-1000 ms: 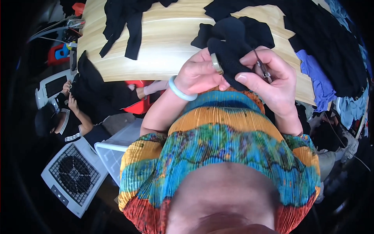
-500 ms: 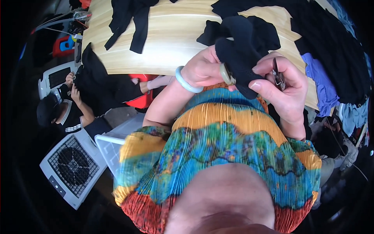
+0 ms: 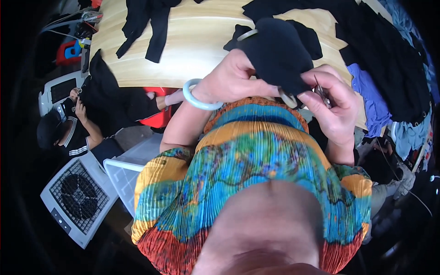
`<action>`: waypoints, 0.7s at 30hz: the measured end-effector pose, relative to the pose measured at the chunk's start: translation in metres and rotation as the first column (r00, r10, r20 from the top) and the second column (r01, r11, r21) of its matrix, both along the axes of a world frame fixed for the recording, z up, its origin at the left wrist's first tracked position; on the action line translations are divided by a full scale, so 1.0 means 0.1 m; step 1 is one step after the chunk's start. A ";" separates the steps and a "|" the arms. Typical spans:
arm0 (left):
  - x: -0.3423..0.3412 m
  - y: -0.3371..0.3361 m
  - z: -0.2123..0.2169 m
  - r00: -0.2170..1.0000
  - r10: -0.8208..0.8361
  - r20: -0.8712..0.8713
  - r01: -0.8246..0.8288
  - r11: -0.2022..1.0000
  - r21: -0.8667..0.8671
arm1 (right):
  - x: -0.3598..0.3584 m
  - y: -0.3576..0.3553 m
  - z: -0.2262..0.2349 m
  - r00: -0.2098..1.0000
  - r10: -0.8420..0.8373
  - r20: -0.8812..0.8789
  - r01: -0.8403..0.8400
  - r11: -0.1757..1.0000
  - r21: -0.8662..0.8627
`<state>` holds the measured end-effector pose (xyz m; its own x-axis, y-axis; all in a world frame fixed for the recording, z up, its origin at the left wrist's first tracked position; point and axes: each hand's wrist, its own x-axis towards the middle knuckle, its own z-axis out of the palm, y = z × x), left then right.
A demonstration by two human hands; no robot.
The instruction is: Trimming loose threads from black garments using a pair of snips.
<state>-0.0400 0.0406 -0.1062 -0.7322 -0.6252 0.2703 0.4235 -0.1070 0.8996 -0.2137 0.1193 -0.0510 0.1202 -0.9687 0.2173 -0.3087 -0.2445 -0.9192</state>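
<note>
A piece of black cloth (image 3: 279, 52) is held up above the near edge of the table, in front of my chest. My left hand (image 3: 236, 80) is closed on its left side, with part of the fingers hidden behind it. A pale band (image 3: 288, 97) shows at the left thumb's tip, and another (image 3: 247, 35) at the cloth's upper left edge. With thumb and forefinger my right hand (image 3: 337, 101) pinches the cloth's lower right edge. Small dark metal thread snips (image 3: 321, 94) are tucked in that same hand.
On the wooden table (image 3: 192, 50) lie black garments (image 3: 385, 59) and a purple cloth (image 3: 369, 101) hanging over the right edge. To the left, a person (image 3: 75, 130) sits handling black fabric. A fan unit (image 3: 80, 197) and a clear plastic bin (image 3: 123, 160) stand at my left side.
The black cloth has been turned and spread, showing a broader flat face. My left hand has shifted slightly left and its thumb has moved nearer my right hand, which still holds the snips.
</note>
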 end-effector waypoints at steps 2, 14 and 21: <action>-0.07 -0.02 0.02 0.990 0.139 0.030 -0.122 0.940 -0.319 | -0.07 0.02 -0.02 0.999 -0.022 -0.031 0.023 1.000 0.018; -0.16 0.04 -0.28 0.962 0.265 0.069 -0.273 0.948 0.165 | -0.41 0.13 -0.01 0.991 -0.048 -0.123 0.049 0.999 0.006; -0.20 0.01 -0.16 0.958 0.222 -0.181 -0.009 0.655 0.755 | -0.51 0.20 -0.01 0.985 -0.040 -0.165 0.044 0.999 0.018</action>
